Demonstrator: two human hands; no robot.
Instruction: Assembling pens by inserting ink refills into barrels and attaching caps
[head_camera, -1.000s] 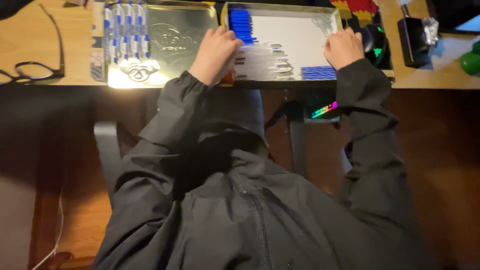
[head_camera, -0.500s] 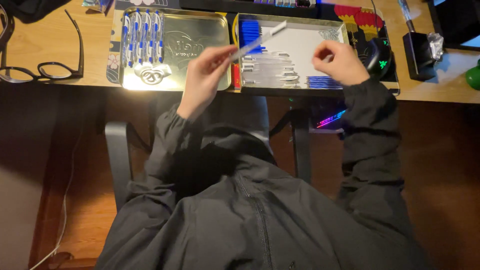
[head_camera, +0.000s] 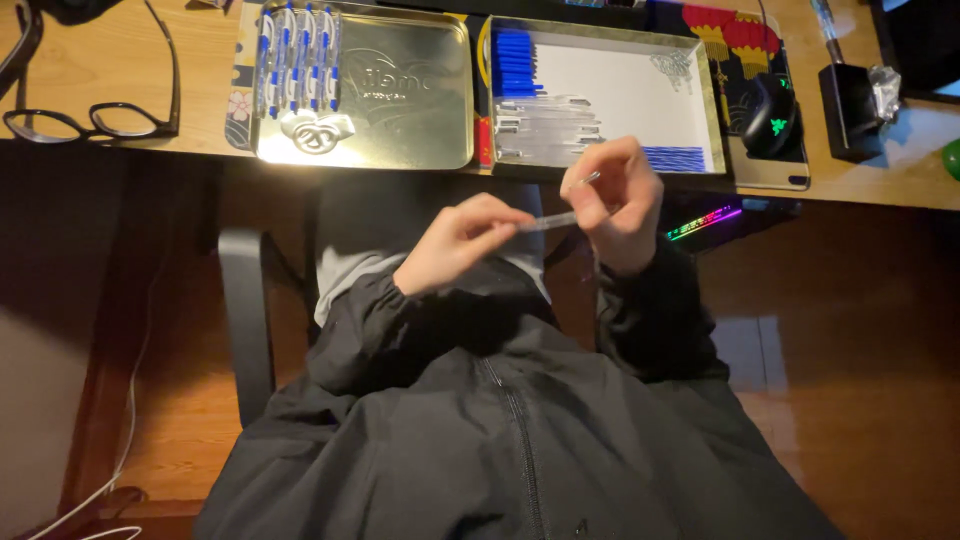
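My left hand (head_camera: 455, 245) pinches one end of a clear pen barrel (head_camera: 553, 220) above my lap, below the desk edge. My right hand (head_camera: 618, 195) meets the barrel's other end and pinches a small metal piece (head_camera: 590, 178) between thumb and forefinger. On the desk above stands a white box tray (head_camera: 714, 125) with blue caps (head_camera: 515, 60), clear barrels (head_camera: 545, 125) and blue refills (head_camera: 675, 158). To its left lies a gold tin lid (head_camera: 400, 110) holding several finished blue-and-white pens (head_camera: 298, 55).
Black glasses (head_camera: 90, 118) lie at the desk's left. A black mouse (head_camera: 770, 110) on a patterned pad and a black stand (head_camera: 850, 100) sit on the right. A coloured light strip (head_camera: 705, 220) glows under the desk edge. A chair armrest (head_camera: 245, 320) is at my left.
Both hands have come down from the white tray to over my lap. The left hand brought a clear barrel with it, and the right hand now meets the barrel's end.
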